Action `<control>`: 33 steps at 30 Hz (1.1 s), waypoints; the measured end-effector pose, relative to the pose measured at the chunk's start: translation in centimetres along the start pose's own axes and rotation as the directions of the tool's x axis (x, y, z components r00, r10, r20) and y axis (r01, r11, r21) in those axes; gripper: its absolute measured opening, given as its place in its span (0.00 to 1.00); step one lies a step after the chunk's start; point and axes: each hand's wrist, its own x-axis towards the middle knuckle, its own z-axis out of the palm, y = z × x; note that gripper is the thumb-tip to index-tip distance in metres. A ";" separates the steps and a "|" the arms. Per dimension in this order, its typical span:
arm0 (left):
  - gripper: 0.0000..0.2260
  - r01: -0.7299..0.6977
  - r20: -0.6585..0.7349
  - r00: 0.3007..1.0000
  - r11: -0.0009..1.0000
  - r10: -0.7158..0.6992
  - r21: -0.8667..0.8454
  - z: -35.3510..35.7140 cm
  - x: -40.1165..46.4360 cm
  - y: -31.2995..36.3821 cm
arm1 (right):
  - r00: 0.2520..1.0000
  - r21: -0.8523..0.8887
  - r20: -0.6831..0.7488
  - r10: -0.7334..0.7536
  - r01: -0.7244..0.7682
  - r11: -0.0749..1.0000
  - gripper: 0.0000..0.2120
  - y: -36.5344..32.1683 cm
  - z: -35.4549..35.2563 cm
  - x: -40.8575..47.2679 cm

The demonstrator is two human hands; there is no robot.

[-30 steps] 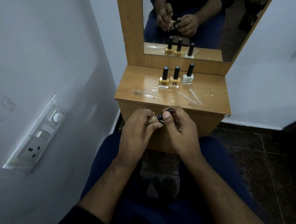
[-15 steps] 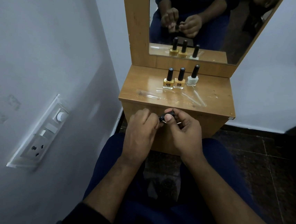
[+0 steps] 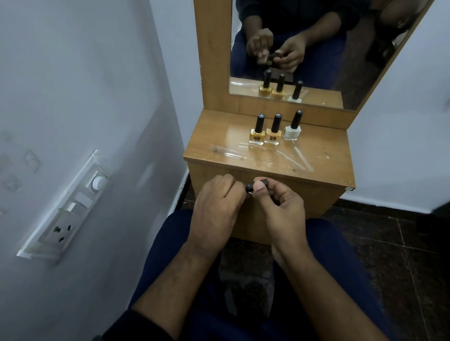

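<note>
I sit at a small wooden dressing table (image 3: 329, 158) and hold both hands in front of its near edge. My left hand (image 3: 216, 205) is curled round a small nail polish bottle, which its fingers hide; the mirror (image 3: 366, 60) shows a pale bottle in them. My right hand (image 3: 283, 211) pinches the bottle's black cap (image 3: 250, 187) between thumb and fingers. On the table stand a yellow polish bottle (image 3: 256, 136), a peach one (image 3: 273, 136) and a white one (image 3: 291, 132), all capped.
Clear plastic wrappers (image 3: 299, 157) lie on the tabletop in front of the bottles. A white wall with a switch and socket panel (image 3: 69, 207) runs close along my left. Dark tiled floor (image 3: 402, 256) lies to the right of my knees.
My left hand's fingers have closed over the bottle, so its tan body no longer shows. Both hands stay together at the table's front edge.
</note>
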 end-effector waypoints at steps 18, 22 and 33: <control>0.20 0.403 0.054 0.915 0.914 -0.401 -0.047 1.3 0.8 -1.4 | 0.880 -0.626 0.258 -0.398 0.466 0.626 0.13 -5.9 3.3 6.1; 0.26 0.470 0.076 0.879 0.882 -0.471 0.026 2.4 1.5 -2.5 | 0.844 -0.690 0.320 -0.429 0.518 0.505 0.12 -7.5 5.1 9.3; 0.26 0.534 0.114 0.837 0.844 -0.535 0.043 4.0 1.6 -3.8 | 0.803 -0.844 0.421 -0.423 0.517 0.143 0.09 -7.3 8.5 14.2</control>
